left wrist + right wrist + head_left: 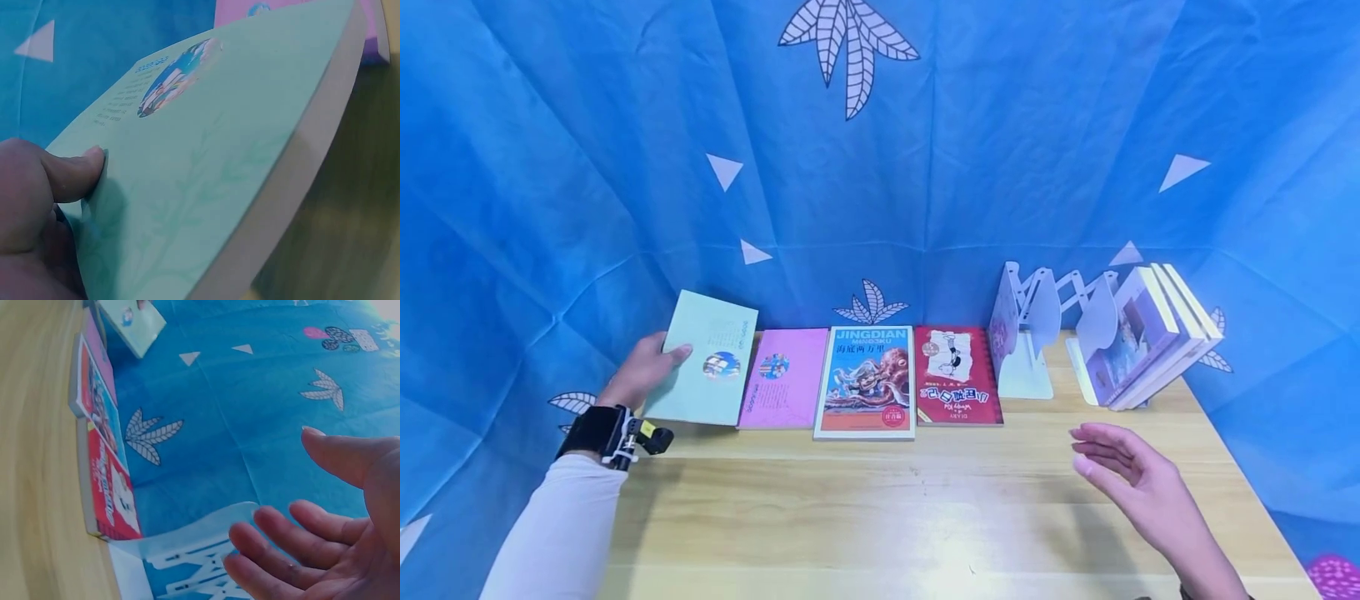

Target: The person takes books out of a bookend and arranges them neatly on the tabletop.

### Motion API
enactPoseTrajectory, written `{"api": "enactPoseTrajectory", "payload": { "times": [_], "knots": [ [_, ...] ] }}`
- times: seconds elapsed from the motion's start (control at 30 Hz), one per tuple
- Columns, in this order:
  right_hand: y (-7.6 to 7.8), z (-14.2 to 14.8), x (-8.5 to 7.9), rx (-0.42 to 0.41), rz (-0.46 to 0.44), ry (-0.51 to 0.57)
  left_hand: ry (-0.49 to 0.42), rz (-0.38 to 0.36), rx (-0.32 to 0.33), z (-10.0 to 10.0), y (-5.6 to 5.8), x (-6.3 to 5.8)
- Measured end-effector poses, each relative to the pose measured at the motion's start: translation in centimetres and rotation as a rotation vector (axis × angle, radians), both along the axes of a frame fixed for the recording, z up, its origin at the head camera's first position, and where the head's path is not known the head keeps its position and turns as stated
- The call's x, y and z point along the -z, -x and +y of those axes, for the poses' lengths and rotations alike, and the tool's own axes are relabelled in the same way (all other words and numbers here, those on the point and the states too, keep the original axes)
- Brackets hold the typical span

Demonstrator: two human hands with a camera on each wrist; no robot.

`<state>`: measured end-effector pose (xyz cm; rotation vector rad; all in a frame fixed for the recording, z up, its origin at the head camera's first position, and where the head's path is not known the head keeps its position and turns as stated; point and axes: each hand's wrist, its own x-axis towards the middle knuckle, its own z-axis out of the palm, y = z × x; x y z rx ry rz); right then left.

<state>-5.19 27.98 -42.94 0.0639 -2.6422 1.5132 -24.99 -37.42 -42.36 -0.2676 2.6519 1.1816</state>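
My left hand grips a pale green book by its left edge, thumb on the cover and the other fingers hidden behind. In the left wrist view the green book is tilted, raised off the wood on its near side. Beside it lies a pink book, then a blue book with an octopus cover and a red diary book. My right hand hovers over the table's right part, holding nothing, its fingers loosely bent and thumb apart in the right wrist view.
A white expandable bookend rack stands at the back right. Several books lean to the right against its outer end. Blue patterned cloth hangs behind and around the wooden table.
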Motion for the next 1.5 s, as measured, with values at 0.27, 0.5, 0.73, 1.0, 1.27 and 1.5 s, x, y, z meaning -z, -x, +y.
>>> {"api": "enactPoseTrajectory", "payload": {
  "times": [0.27, 0.5, 0.73, 1.0, 1.27, 1.5],
  "knots": [
    [1.1, 1.6, -0.7, 0.11, 0.024, 0.021, 0.017, -0.06, 0.019, -1.3, 1.0, 0.7],
    [2.3, 3.1, -1.0, 0.196, -0.021, -0.001, 0.04, -0.121, 0.056, -2.1, 1.8, 1.3],
    [3.8, 4.3, -1.0, 0.281, -0.01, -0.008, 0.073, -0.157, 0.061, -2.5, 2.2, 2.0],
    [4.9, 4.5, -1.3, 0.364, -0.018, -0.032, 0.11, -0.157, 0.088, -2.8, 2.5, 2.7],
    [6.0, 5.0, -1.2, 0.454, -0.031, -0.087, 0.219, -0.111, 0.117, -2.2, 3.0, 3.1],
    [6.9, 5.1, -0.8, 0.485, -0.053, -0.104, 0.229, -0.126, 0.088, -1.8, 3.3, 3.8]
  ]
}}
